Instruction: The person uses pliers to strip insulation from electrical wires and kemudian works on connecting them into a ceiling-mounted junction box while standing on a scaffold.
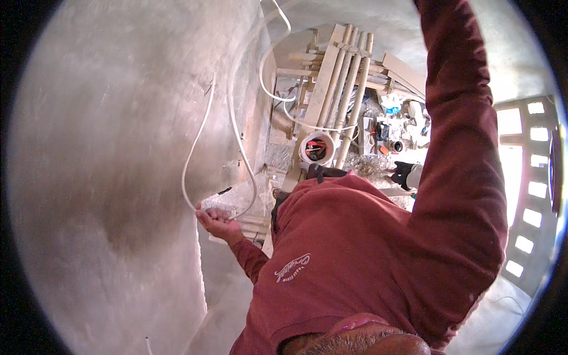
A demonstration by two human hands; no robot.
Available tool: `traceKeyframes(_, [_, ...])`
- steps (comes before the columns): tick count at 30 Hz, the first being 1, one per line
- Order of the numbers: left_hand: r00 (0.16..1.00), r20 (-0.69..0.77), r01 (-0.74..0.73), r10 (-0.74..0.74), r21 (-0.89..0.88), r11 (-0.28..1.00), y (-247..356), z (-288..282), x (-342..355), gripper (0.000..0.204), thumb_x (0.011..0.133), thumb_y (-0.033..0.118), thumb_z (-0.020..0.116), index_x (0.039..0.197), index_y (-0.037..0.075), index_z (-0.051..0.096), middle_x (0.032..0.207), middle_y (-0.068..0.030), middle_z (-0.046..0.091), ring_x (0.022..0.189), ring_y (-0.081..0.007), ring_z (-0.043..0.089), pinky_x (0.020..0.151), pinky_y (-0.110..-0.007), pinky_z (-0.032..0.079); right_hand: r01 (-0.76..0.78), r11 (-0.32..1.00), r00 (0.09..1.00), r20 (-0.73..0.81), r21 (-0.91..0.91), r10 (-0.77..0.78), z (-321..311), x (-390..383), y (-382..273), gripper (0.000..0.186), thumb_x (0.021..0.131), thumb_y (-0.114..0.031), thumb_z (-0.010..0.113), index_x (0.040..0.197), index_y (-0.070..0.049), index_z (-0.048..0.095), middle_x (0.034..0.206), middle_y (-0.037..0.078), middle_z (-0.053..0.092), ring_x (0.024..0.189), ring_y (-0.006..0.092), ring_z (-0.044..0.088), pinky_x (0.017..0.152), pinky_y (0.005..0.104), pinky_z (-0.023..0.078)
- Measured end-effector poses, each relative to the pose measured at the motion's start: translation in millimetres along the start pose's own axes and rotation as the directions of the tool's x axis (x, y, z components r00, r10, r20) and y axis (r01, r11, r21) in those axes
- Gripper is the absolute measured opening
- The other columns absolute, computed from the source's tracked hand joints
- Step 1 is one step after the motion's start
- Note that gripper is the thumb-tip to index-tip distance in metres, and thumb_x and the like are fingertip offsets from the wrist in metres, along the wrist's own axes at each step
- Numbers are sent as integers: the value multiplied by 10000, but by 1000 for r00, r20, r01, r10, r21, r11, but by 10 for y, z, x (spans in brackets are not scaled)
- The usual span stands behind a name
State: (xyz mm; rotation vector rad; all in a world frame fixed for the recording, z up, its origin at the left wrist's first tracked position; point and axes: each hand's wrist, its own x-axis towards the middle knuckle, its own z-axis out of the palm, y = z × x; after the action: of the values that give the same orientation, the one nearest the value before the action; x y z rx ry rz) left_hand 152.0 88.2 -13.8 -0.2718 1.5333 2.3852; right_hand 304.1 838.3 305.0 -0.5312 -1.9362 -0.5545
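My left hand (218, 223) is beside the plastered wall, palm up, its fingers curled around the bottom of a loop of white flexible conduit (188, 160). One side of the loop runs up to a point on the wall where it enters. Its other side climbs past the wall corner toward the top of the view, where it is blurred. My right arm (458, 118), in a dark red sleeve, is raised past the upper edge, so the right hand is out of sight.
Beneath me is a platform of poles (355, 89) and planks (322, 77). A white bucket (303, 155) with tools stands on it by my feet. Farther down, assorted items litter the floor. Bare plastered wall (106, 148) rises at left; bright window openings (523, 244) are at right.
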Motion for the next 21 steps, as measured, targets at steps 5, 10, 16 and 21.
traceKeyframes(5, [968,87,-242,236,59,968,746,395,-167,573,1004,390,573,1394,-12,453,659,74,263,504,-31,229,426,-211,196,83,997,996,42,-11,-82,1304,-1511,-490,364,990,-200,454,1308,-52,551,1282,183,600,1169,353,580,964,501,469])
traceKeyframes(10, [938,148,-326,315,62,943,1155,887,-174,613,1001,396,575,1431,-14,427,640,82,235,508,-24,211,439,-224,189,-473,873,621,658,-119,426,1688,-2565,-886,466,916,-314,584,1346,-139,544,1345,223,559,1228,375,558,905,526,506])
traceKeyframes(16, [896,417,-225,153,130,966,1042,1015,-174,581,1009,353,557,1465,23,416,584,87,256,476,-23,227,431,-216,174,-901,412,133,990,139,-43,465,-2643,-2345,232,867,-103,609,1085,-34,644,934,130,685,815,249,677,689,345,559])
traceKeyframes(21, [650,756,-674,71,531,513,265,807,-45,158,948,124,551,963,12,661,673,2,452,629,-138,488,597,-289,434,-963,-269,118,832,-38,-541,-574,-2871,-3753,521,984,-452,501,1181,19,605,1047,124,712,812,173,650,724,305,556])
